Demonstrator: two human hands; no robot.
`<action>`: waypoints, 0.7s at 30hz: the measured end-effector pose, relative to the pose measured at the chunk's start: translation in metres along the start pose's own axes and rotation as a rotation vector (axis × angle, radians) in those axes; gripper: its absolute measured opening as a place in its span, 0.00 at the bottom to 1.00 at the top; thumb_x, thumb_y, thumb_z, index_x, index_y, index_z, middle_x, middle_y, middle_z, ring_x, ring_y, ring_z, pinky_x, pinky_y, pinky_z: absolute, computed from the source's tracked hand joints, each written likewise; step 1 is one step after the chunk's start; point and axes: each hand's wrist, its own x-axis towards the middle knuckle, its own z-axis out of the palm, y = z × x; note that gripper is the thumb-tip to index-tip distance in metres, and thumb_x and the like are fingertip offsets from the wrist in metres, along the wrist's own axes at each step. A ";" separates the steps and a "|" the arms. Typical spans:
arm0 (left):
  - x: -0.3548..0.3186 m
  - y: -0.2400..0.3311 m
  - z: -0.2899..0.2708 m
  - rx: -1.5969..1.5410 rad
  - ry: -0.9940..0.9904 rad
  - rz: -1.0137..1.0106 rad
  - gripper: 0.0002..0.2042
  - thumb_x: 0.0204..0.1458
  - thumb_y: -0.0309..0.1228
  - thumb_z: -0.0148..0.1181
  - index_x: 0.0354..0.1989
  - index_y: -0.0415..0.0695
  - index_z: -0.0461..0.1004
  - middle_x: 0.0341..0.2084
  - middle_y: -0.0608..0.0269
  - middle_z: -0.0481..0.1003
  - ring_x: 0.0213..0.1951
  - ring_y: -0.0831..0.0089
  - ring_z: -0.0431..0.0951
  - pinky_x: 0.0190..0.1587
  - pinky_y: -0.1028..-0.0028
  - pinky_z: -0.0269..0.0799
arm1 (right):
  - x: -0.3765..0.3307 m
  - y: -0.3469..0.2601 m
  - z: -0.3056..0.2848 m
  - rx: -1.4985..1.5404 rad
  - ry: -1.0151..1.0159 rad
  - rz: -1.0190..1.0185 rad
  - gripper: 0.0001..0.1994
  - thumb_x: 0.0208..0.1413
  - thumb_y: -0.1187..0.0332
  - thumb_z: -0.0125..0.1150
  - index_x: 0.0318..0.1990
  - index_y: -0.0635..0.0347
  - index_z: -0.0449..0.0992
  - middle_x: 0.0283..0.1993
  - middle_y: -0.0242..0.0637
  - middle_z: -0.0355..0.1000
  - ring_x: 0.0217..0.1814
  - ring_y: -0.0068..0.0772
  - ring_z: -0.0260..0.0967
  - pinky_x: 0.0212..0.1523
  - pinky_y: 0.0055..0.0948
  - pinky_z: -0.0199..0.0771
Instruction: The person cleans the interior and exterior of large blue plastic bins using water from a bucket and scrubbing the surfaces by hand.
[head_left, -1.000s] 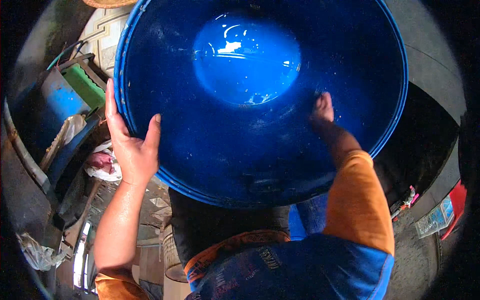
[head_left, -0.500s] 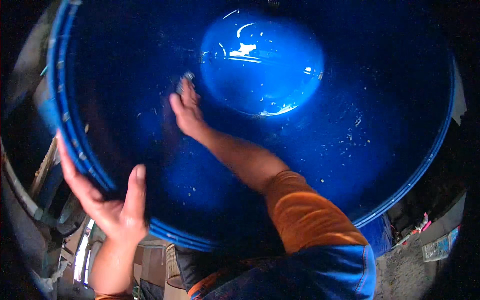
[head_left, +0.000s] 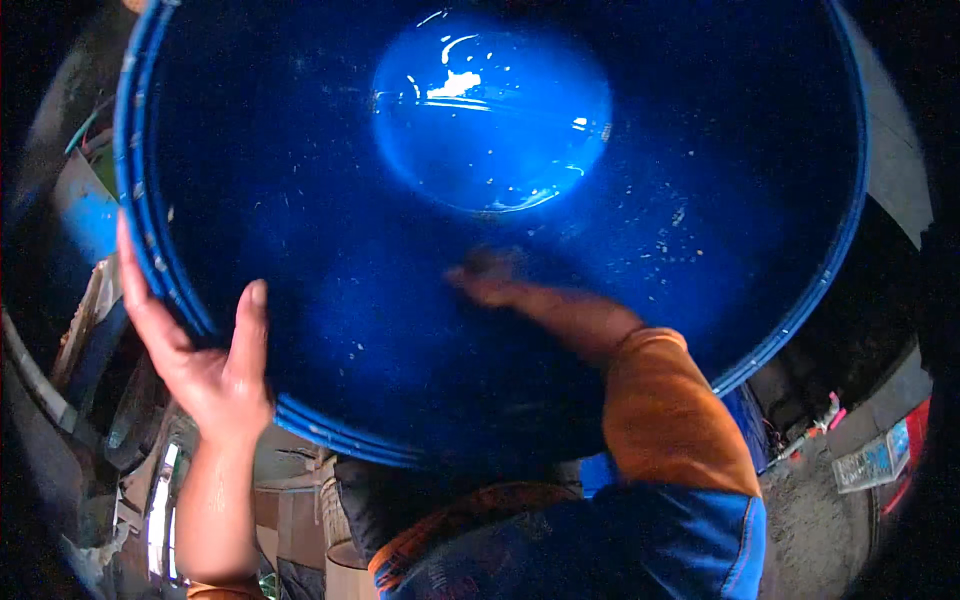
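A large blue plastic drum (head_left: 330, 432) lies with its open mouth toward me, filling most of the view. Its round bottom (head_left: 495, 140) glows bright blue and looks wet, with white glints. My left hand (head_left: 215, 375) takes the ridged rim at the lower left between thumb and fingers; the thumb points up on the inner side. Deep inside the drum, my right hand (head_left: 490, 287) is at the lower inner wall, below the lit bottom. Motion smears its fingers around a small greyish thing that I cannot make out. Pale specks (head_left: 678, 218) dot the inner wall.
Wooden pieces (head_left: 85, 315) lean outside the rim at the left. Rough grey ground (head_left: 815, 520) shows at the lower right, with a pale blue-and-white box-like thing (head_left: 872, 467) on it. A beige container (head_left: 345, 565) stands below the drum.
My right hand has swept right and down along the inner wall, from left of the bottom to below it. The drum appears shifted slightly left and up; my left hand stays on the rim.
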 end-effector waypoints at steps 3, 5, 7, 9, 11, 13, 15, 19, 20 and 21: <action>0.007 0.007 0.000 -0.052 -0.026 0.032 0.40 0.44 0.16 0.60 0.67 0.38 0.46 0.63 0.53 0.53 0.63 0.65 0.55 0.65 0.67 0.46 | -0.023 -0.087 0.037 0.273 0.279 -0.390 0.33 0.60 0.44 0.39 0.61 0.65 0.61 0.66 0.56 0.53 0.70 0.53 0.46 0.68 0.50 0.42; 0.007 0.008 0.002 -0.082 -0.032 0.023 0.40 0.44 0.16 0.59 0.67 0.38 0.46 0.63 0.53 0.53 0.63 0.65 0.55 0.65 0.67 0.47 | -0.052 -0.077 0.037 0.109 0.251 -0.481 0.34 0.60 0.44 0.41 0.61 0.67 0.58 0.65 0.56 0.53 0.70 0.54 0.45 0.68 0.53 0.39; 0.006 0.009 -0.004 -0.078 -0.031 0.013 0.39 0.44 0.14 0.58 0.67 0.38 0.46 0.64 0.52 0.52 0.64 0.65 0.54 0.66 0.68 0.46 | -0.093 0.012 -0.018 -0.442 0.019 0.035 0.35 0.58 0.43 0.42 0.61 0.66 0.60 0.66 0.54 0.52 0.70 0.55 0.44 0.68 0.55 0.36; 0.003 0.006 -0.012 -0.055 -0.024 -0.006 0.39 0.44 0.14 0.58 0.66 0.38 0.46 0.64 0.52 0.52 0.65 0.64 0.53 0.66 0.68 0.45 | -0.157 0.002 -0.131 -0.864 0.147 0.522 0.29 0.60 0.46 0.42 0.63 0.53 0.61 0.67 0.44 0.53 0.66 0.47 0.54 0.66 0.53 0.45; 0.008 0.012 -0.004 -0.088 -0.041 0.003 0.39 0.44 0.14 0.57 0.66 0.38 0.46 0.64 0.52 0.52 0.65 0.64 0.53 0.66 0.68 0.44 | -0.184 0.079 -0.174 -1.618 0.253 0.774 0.29 0.64 0.49 0.27 0.68 0.56 0.48 0.71 0.42 0.45 0.74 0.38 0.38 0.69 0.49 0.34; 0.010 0.011 -0.001 -0.103 -0.044 0.000 0.39 0.44 0.14 0.57 0.66 0.37 0.46 0.64 0.52 0.52 0.65 0.64 0.52 0.66 0.68 0.44 | -0.180 0.069 -0.166 -1.574 0.249 0.824 0.31 0.64 0.49 0.29 0.67 0.62 0.48 0.71 0.44 0.43 0.75 0.40 0.31 0.70 0.49 0.30; 0.007 0.010 -0.004 -0.115 -0.042 0.006 0.39 0.44 0.14 0.58 0.66 0.37 0.46 0.65 0.52 0.52 0.65 0.65 0.52 0.67 0.68 0.44 | -0.159 0.030 -0.101 -0.866 0.055 0.607 0.32 0.61 0.46 0.36 0.66 0.60 0.52 0.70 0.48 0.46 0.73 0.46 0.38 0.70 0.51 0.34; 0.010 0.008 -0.006 -0.028 -0.065 0.048 0.38 0.45 0.16 0.58 0.66 0.38 0.47 0.65 0.52 0.52 0.65 0.63 0.53 0.66 0.67 0.45 | -0.145 -0.018 0.002 0.145 -0.193 0.019 0.31 0.63 0.44 0.31 0.66 0.53 0.54 0.72 0.42 0.43 0.74 0.45 0.36 0.71 0.50 0.31; 0.010 0.010 -0.008 -0.034 -0.069 0.035 0.38 0.45 0.16 0.59 0.66 0.39 0.47 0.65 0.51 0.53 0.66 0.63 0.53 0.66 0.68 0.46 | -0.154 -0.014 -0.009 -0.069 -0.236 -0.066 0.29 0.63 0.46 0.32 0.65 0.53 0.56 0.70 0.41 0.48 0.72 0.46 0.41 0.70 0.49 0.36; 0.012 0.011 -0.009 -0.034 -0.051 0.037 0.38 0.45 0.16 0.59 0.66 0.39 0.47 0.65 0.51 0.53 0.66 0.63 0.53 0.66 0.68 0.46 | -0.163 -0.012 -0.020 -0.279 -0.262 -0.163 0.27 0.64 0.49 0.33 0.64 0.53 0.57 0.69 0.41 0.52 0.71 0.47 0.46 0.69 0.48 0.40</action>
